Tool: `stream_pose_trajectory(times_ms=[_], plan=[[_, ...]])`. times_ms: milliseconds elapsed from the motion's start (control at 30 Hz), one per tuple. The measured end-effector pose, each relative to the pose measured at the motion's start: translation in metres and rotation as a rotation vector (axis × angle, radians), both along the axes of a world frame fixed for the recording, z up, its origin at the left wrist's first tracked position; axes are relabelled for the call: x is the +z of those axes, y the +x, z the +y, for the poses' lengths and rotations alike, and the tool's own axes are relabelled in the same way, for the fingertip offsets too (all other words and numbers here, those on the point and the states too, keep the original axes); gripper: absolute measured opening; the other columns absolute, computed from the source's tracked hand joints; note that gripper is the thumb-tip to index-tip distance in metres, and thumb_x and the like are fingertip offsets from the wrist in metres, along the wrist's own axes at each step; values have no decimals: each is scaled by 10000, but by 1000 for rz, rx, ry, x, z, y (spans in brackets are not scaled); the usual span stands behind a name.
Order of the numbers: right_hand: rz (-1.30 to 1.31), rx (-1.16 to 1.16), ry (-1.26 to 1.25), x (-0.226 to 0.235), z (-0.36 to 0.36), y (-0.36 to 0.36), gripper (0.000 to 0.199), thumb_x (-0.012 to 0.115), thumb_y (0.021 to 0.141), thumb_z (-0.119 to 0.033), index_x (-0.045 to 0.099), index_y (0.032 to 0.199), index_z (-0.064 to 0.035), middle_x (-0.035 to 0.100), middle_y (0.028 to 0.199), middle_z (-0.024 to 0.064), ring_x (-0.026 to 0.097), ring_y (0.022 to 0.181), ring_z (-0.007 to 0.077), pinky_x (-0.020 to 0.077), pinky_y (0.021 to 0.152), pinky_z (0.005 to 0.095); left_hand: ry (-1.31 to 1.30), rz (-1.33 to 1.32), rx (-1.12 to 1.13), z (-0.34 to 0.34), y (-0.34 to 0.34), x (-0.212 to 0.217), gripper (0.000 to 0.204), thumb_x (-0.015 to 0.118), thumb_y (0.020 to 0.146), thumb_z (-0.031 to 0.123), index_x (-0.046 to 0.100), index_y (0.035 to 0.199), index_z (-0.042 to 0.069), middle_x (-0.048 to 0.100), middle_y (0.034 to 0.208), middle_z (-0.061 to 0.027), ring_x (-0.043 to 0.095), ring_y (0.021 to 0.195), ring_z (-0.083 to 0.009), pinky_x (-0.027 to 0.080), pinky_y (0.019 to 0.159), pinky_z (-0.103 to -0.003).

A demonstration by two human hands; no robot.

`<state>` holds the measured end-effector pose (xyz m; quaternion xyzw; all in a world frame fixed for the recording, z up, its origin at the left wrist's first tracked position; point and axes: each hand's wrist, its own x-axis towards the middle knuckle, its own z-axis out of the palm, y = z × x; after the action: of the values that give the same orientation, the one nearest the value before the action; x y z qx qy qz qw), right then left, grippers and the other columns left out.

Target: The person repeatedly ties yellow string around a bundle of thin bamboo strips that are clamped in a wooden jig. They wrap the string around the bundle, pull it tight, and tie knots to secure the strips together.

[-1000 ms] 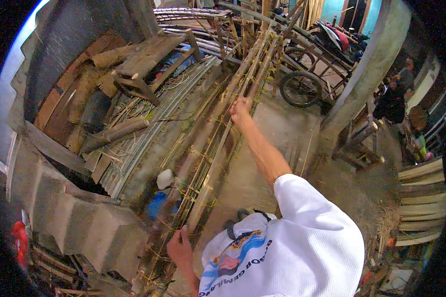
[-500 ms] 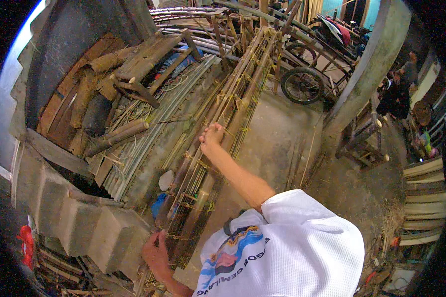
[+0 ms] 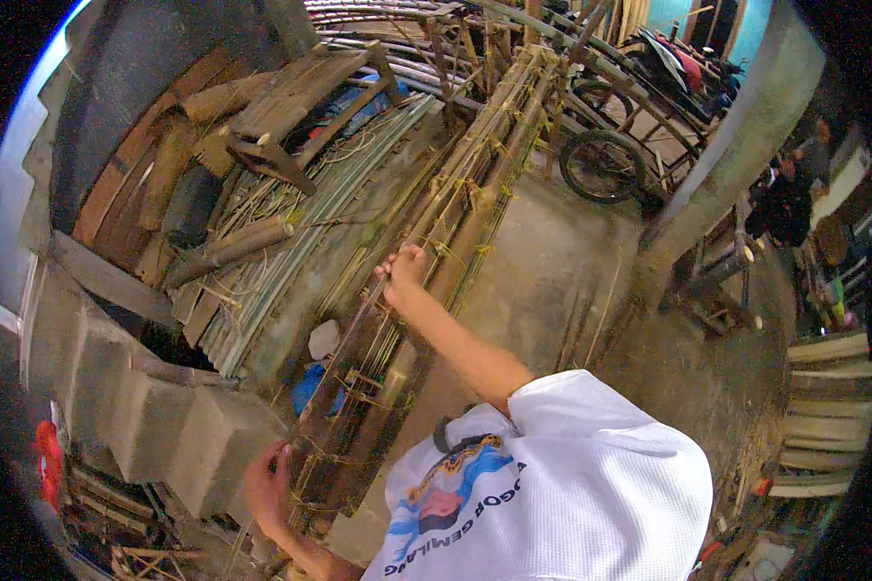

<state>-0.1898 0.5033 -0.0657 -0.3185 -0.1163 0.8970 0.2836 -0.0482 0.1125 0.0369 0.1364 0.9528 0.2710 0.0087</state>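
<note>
- The right hand (image 3: 402,274) has slid back along the lashed bamboo frame (image 3: 455,208) toward the body, fingers clenched on a thin strip.
- The left hand (image 3: 266,484) has shifted leftward, gripping the frame's near end.
- So the work seems to be moving down the frame.
- A blue wrapper (image 3: 310,387) and a pale lump (image 3: 324,339) lie beside it on the floor.

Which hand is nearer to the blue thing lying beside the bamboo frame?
Left. The left hand grips the bamboo frame just below the blue thing; the right hand grips higher up, farther away.
</note>
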Motion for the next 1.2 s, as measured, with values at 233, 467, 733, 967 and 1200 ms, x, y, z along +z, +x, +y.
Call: stream_pose_trajectory(times_ms=[233, 467, 733, 967, 1200], plan=[[-243, 476, 564, -41, 40, -6, 268, 523, 954, -221, 341, 1003, -32, 491, 765, 131, 590, 624, 246, 600, 561, 473, -67, 45, 137, 17, 3, -72, 201, 612, 892, 201, 658, 984, 28, 648, 906, -188, 605, 822, -370, 460, 730, -437], [-920, 589, 1895, -109, 83, -20, 526, 484, 898, -454, 654, 860, 43, 624, 856, 298, 617, 805, 448, 497, 756, 491, 136, 136, 84, 8, -11, -145, 169, 626, 864, 131, 675, 992, 33, 647, 915, -191, 605, 852, -365, 463, 747, -429], [-876, 546, 2026, -125, 68, 13, 416, 581, 840, -419, 686, 665, -56, 637, 593, 110, 647, 603, 267, 499, 617, 391, 62, 183, 41, -8, -2, -155, 151, 600, 858, 217, 674, 840, 87, 682, 870, -113, 636, 768, -353, 498, 698, -458], [-1075, 675, 1952, -99, 54, 16, 394, 602, 820, -423, 698, 665, -74, 650, 615, 105, 627, 558, 264, 496, 595, 382, -125, 35, -270, -7, -33, -119, 139, 628, 810, 174, 682, 783, 49, 674, 868, -177, 645, 788, -388, 495, 679, -495], [-1095, 590, 1838, -106, 54, 23, 434, 615, 822, -433, 689, 691, -26, 641, 613, 118, 613, 526, 242, 479, 561, 383, -190, -87, -339, 44, -57, -112, 259, 598, 843, 262, 712, 843, 30, 679, 816, -205, 673, 775, -367, 525, 686, -482]])
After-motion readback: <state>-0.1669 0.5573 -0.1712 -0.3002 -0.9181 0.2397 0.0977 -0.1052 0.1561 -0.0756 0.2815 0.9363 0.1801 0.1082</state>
